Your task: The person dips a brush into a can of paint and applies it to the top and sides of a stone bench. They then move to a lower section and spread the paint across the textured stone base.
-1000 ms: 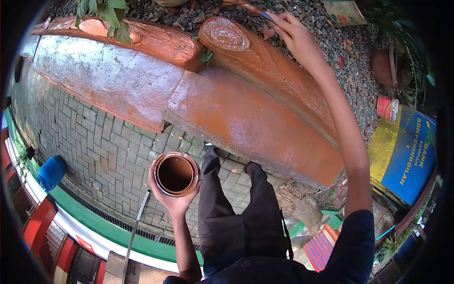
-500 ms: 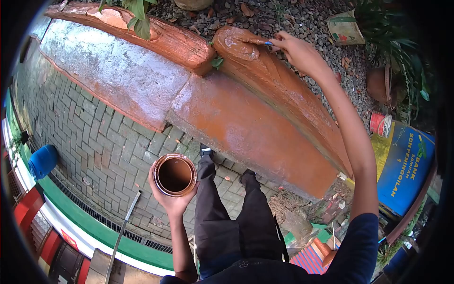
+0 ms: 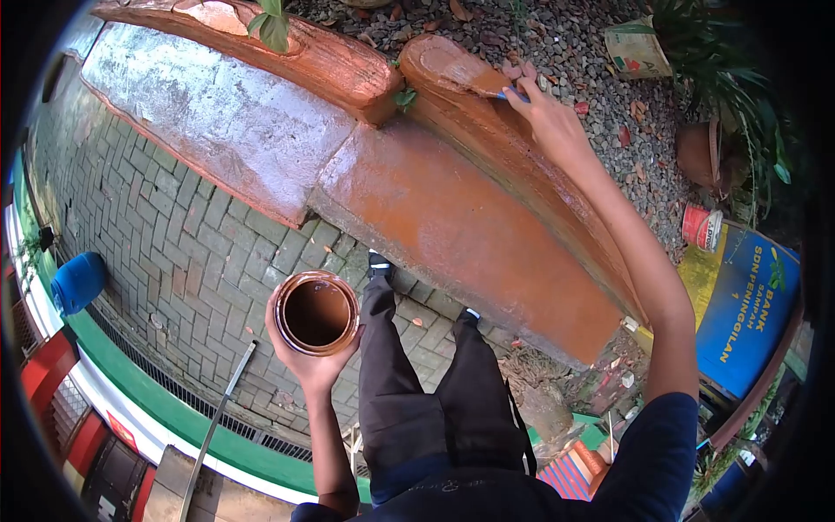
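My left hand is wrapped round a round can of brown paint and holds it upright over the paving. Its mouth faces up, and brown paint shows inside. My right hand stretches out to the far end of a low orange-brown wall. Its fingers grip a paintbrush with a blue part showing by the fingertips. The bristle end is at the wall's rounded top, where glossy brown paint lies beside paler patches. The rest of the handle is hidden by the hand.
A brown-stained ledge runs below the wall, beside my feet. Gravel lies behind the wall. To the right are a red-labelled tin, a blue-and-yellow drum and a plant pot. A metal pole lies at lower left.
My right hand has moved slightly down and to the right with the brush, along the wall's rounded top. The can has risen slightly in the view, still in my left hand.
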Demonstrator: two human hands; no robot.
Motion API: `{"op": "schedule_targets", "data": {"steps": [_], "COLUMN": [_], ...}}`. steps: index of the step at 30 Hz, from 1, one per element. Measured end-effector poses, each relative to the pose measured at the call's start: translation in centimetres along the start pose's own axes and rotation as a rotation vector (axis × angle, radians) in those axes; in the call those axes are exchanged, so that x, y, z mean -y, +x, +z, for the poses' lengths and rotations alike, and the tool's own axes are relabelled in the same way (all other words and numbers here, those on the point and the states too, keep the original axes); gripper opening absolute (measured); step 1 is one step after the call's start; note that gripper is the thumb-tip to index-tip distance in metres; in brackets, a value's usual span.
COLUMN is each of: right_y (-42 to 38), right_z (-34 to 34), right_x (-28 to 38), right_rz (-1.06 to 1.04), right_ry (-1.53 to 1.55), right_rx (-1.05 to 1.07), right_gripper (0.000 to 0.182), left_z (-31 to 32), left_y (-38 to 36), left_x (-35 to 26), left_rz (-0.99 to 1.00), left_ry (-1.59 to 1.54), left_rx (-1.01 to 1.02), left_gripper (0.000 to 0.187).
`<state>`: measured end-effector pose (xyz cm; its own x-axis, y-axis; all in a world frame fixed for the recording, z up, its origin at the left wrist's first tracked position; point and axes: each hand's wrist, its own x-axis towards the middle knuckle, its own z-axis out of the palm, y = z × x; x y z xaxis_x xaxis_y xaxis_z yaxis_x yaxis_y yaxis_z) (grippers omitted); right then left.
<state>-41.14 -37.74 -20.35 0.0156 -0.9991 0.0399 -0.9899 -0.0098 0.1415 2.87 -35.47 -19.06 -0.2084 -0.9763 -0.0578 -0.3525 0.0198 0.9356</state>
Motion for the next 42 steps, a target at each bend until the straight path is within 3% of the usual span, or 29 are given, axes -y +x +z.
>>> {"op": "schedule_targets", "data": {"steps": [3, 8, 10, 14, 18, 19, 21, 23, 26, 30, 36, 38, 42], "right_y": [-7.2, -19.4, -23.3, -33.0, -45.8, -49.2, -55.4, -58.8, -60.5, -56.8, -48.6, -45.5, -48.4], "right_z": [0.0, 0.1, -0.7, -1.3, -0.9, -0.9, -0.2, -1.5, -1.3, -1.1, 1.8, 2.5, 2.3], "right_x": [-2.6, -6.3, -7.9, -13.7, -19.3, -20.5, -22.3, -22.0, -20.6, -18.9, -16.8, -15.5, -15.6], "right_rz": [0.141, 0.293, 0.471, 0.453, 0.429, 0.457, 0.686, 0.612, 0.458, 0.519, 0.458, 0.697, 0.585], "right_ry": [0.085, 0.200, 0.347, 0.391, 0.363, 0.365, 0.458, 0.416, 0.330, 0.307, 0.351, 0.532, 0.566], "right_rx": [0.215, 0.184, 0.321, 0.355, 0.351, 0.353, 0.553, 0.496, 0.349, 0.338, 0.164, 0.175, 0.184], "right_gripper": [0.054, 0.053, 0.053, 0.052, 0.047, 0.047, 0.059, 0.059, 0.056, 0.051, 0.042, 0.036, 0.035], "left_z": [0.6, 3.0, 4.4, 8.7, 14.9, 16.8, 20.1, 22.8, 25.5, 27.1, 27.4, 27.0, 25.6], "left_y": [-1.1, -5.2, -7.3, -12.6, -18.6, -20.1, -23.0, -26.0, -28.9, -30.2, -30.2, -29.5, -29.1], "left_x": [-0.1, 0.1, -1.0, -1.4, -3.5, -4.1, -5.7, -7.3, -9.1, -11.3, -11.1, -10.7, -11.3], "left_rz": [0.023, 0.135, 0.132, 0.169, 0.203, 0.169, 0.158, 0.127, 0.089, 0.248, 0.207, 0.232, 0.189], "left_ry": [0.110, 0.145, 0.144, 0.244, 0.069, 0.045, 0.028, 0.000, -0.031, 0.034, 0.038, 0.042, 0.091], "left_rx": [-0.009, -0.045, -0.028, 0.001, 0.052, 0.053, 0.076, 0.077, 0.128, 0.298, 0.366, 0.378, 0.364], "left_gripper": [0.108, 0.111, 0.110, 0.105, 0.097, 0.096, 0.096, 0.098, 0.106, 0.109, 0.108, 0.108, 0.108]}}
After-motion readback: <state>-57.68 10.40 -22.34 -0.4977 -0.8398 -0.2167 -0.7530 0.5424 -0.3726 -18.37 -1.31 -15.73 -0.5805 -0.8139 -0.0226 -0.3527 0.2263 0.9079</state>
